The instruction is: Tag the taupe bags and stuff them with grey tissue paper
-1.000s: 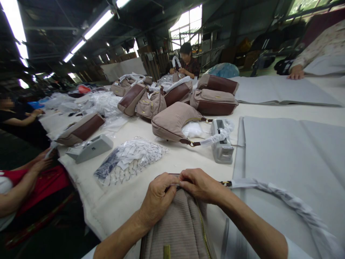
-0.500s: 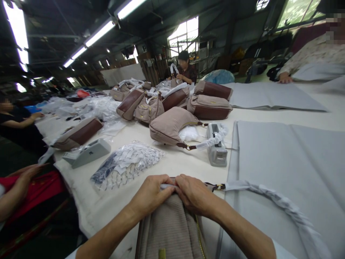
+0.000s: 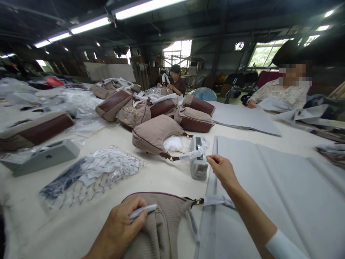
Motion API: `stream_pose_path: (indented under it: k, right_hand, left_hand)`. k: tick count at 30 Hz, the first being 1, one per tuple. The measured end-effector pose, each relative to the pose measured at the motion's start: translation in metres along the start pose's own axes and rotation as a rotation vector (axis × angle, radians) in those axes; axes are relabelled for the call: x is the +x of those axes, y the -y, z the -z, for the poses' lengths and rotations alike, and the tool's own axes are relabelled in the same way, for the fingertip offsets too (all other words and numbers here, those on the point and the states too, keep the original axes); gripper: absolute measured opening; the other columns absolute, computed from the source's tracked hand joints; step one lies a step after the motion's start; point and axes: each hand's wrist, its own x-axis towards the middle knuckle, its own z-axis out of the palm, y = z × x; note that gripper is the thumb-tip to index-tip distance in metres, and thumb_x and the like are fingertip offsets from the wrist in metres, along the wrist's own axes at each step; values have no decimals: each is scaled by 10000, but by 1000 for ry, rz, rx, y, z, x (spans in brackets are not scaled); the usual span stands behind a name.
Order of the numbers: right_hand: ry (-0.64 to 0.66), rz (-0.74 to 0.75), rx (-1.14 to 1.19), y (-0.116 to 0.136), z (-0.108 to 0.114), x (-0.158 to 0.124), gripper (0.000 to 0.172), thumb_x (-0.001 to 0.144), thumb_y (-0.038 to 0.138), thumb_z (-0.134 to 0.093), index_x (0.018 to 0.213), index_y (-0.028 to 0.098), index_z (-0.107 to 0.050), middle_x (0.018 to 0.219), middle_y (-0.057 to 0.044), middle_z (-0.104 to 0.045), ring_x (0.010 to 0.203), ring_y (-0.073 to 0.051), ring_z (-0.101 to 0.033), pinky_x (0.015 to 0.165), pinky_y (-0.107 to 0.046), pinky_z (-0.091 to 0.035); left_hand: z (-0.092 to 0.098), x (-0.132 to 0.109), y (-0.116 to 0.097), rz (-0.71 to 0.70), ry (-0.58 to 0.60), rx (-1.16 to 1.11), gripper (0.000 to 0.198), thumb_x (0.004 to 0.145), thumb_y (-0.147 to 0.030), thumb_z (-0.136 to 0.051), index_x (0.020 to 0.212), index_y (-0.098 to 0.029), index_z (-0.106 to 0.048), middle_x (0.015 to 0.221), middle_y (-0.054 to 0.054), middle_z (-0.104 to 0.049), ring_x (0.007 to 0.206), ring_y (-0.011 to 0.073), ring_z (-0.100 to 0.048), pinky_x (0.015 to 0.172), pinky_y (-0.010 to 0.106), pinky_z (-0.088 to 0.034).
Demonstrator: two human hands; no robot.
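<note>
A taupe ribbed handbag (image 3: 165, 205) with a gold zip lies on the table in front of me. My left hand (image 3: 122, 221) rests on it, thumb and fingers closed on a pale folded paper strip (image 3: 143, 211) against the fabric. The handbag's handle (image 3: 217, 200) is wrapped in white and stretches right. Beside a grey tape dispenser (image 3: 199, 172), my right hand (image 3: 222, 171) is raised with its fingertips pinched together; whatever is between them is too small to make out. A second taupe handbag (image 3: 153, 135) lies beyond, its wrapped strap (image 3: 192, 154) across the dispenser.
Grey sheets (image 3: 258, 201) lie stacked at the right. To the left are a clear bag of tags (image 3: 99, 172) and another tape dispenser (image 3: 51, 156). Several handbags (image 3: 134, 113) are heaped farther back. Co-workers (image 3: 176, 81) are across the table.
My right hand has left the handbag and moved right and forward to the tape dispenser. My left hand stays on the bag, holding the strip. The view has swung right.
</note>
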Motion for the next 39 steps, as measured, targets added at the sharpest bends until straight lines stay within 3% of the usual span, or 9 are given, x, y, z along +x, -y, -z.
stream_pose_path:
  k: [3, 8, 17, 23, 27, 31, 34, 37, 39]
  right_hand:
    - [77, -223, -8, -12, 8, 31, 159, 806, 291, -590, 762, 139, -609, 604, 28, -480, 554, -104, -453, 516, -231, -384]
    - [192, -504, 68, -11, -5, 49, 166, 868, 254, -582, 766, 130, -537, 621, 68, -447, 456, -40, -372, 424, -167, -347]
    - [174, -509, 434, 5, 16, 19, 243, 778, 158, -623, 616, 163, -440, 473, 100, -332, 388, -28, -294, 364, -142, -257]
    - [120, -596, 521, -24, -9, -7, 206, 807, 164, -594, 657, 157, -454, 506, 102, -377, 373, -17, -285, 364, -139, -255]
    - [59, -661, 466, -43, -28, -9, 274, 829, 165, -585, 610, 157, -420, 477, 112, -328, 355, -22, -249, 341, -147, -192]
    - [92, -538, 512, -31, -23, -33, 189, 731, 205, -691, 686, 149, -516, 541, 75, -472, 444, -34, -411, 386, -137, -273]
    - [338, -441, 568, 3, -16, -62, 258, 665, 309, -760, 751, 155, -571, 745, 15, -626, 668, -72, -573, 506, -139, -383]
    - [773, -435, 537, 43, -20, -84, 268, 667, 333, -748, 714, 148, -560, 683, -8, -644, 567, -74, -565, 441, -142, -340]
    - [926, -476, 471, 63, -32, -92, 198, 682, 271, -710, 687, 144, -558, 613, -4, -632, 472, -64, -530, 381, -138, -296]
  left_hand:
    - [-2, 0, 0, 27, -39, -27, 239, 837, -369, -459, 689, -218, -571, 634, -31, -588, 605, 150, -555, 586, 213, -394]
    - [-4, 0, -4, 63, -108, -91, 224, 804, -365, -491, 664, -220, -591, 603, -39, -585, 564, 144, -530, 577, 213, -390]
    - [-6, -1, 9, 50, -70, -72, 222, 821, -378, -500, 695, -221, -593, 631, -45, -596, 606, 137, -571, 576, 189, -408]
    - [-8, 0, 12, -6, -87, -50, 200, 833, -353, -506, 713, -219, -593, 629, -56, -594, 591, 117, -584, 562, 179, -418]
    - [0, 2, 11, -197, -115, 25, 163, 859, -276, -494, 727, -212, -567, 650, -51, -599, 593, 102, -585, 561, 175, -423]
    - [5, 1, 15, -630, -306, 234, 109, 855, -137, -481, 868, -185, -578, 719, -4, -621, 643, 128, -591, 589, 217, -430]
    - [4, -1, 16, -820, -410, 373, 128, 834, -60, -489, 872, -141, -581, 688, 27, -617, 611, 149, -567, 553, 257, -416]
    - [4, -4, 16, -847, -414, 446, 100, 812, -49, -539, 870, -112, -590, 690, 43, -619, 612, 160, -562, 545, 279, -426]
    - [4, -5, 16, -845, -409, 481, 116, 811, -62, -557, 909, -105, -602, 738, 54, -629, 627, 160, -564, 550, 284, -439]
